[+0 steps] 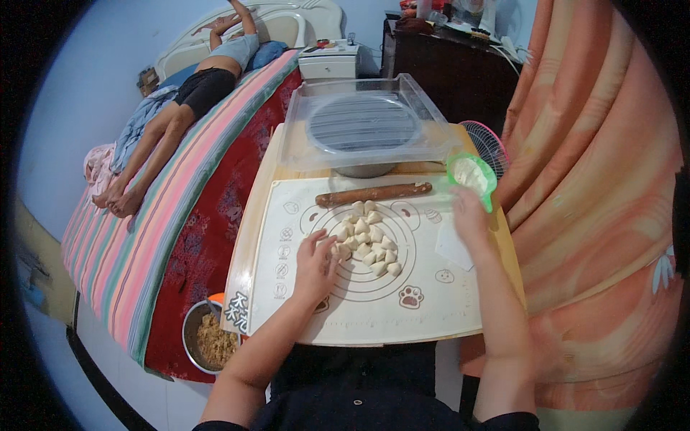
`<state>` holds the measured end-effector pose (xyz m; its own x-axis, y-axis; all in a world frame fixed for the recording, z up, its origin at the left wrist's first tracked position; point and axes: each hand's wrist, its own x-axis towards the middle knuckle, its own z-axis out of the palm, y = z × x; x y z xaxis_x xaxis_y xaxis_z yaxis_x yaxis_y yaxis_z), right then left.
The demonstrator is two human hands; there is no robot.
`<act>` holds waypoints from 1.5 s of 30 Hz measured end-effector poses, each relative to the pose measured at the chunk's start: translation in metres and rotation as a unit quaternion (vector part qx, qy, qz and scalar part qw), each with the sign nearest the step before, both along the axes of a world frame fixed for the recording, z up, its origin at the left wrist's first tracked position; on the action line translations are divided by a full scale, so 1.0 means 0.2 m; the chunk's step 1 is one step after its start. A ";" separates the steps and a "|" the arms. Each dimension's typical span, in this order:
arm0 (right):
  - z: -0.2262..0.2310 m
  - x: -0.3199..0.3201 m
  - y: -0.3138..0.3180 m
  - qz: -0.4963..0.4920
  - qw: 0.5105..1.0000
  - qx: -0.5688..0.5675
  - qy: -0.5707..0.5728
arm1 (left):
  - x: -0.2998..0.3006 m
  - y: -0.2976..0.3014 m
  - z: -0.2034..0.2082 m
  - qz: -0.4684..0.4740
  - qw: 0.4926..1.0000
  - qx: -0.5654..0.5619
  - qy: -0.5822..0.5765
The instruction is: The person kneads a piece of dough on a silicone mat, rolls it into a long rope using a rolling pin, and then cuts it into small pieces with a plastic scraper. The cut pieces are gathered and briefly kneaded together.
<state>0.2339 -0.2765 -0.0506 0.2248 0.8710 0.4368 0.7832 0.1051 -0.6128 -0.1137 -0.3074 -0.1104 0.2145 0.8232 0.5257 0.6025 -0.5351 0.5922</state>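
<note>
Small pieces of pale dough (375,253) lie in a loose pile on a white printed pastry mat (445,316). At the pile's left edge is my left hand (315,266), fingers apart and bent, their tips beside or touching the nearest pieces. My right hand (471,219) is at the near rim of a green bowl (491,188) of white flour (471,174); motion smears its fingers, so whether they hold anything is unclear. Beyond the pile, a brown rolling pin (374,194) lies crosswise on the mat.
A clear plastic tub (431,133) rests over a round metal pan (365,170) at the table's far end. A white scraper-like sheet (454,248) lies near my right forearm. Low at left stands a bowl of brown filling (215,341). Someone lies on the striped bed (183,176); an orange curtain (596,215) hangs right.
</note>
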 end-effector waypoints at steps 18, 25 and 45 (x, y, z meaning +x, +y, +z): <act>-0.20 0.76 0.66 0.000 0.980 -0.190 -0.060 | -0.02 0.08 -0.02 0.008 0.989 -0.041 -0.141; 0.06 -0.25 0.08 0.097 0.950 -0.251 0.159 | -0.03 0.11 -0.04 0.064 0.985 -0.023 -0.156; -0.33 -0.64 -0.03 0.168 0.954 -0.168 -0.182 | 0.26 0.23 -0.04 -0.053 0.977 -0.044 0.201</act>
<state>0.1053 -0.2826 -0.1169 -0.2056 0.9717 0.1160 0.9072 0.2337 -0.3498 -0.0623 -0.2615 -0.1176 0.4762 0.8229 0.3099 0.7391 -0.5655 0.3660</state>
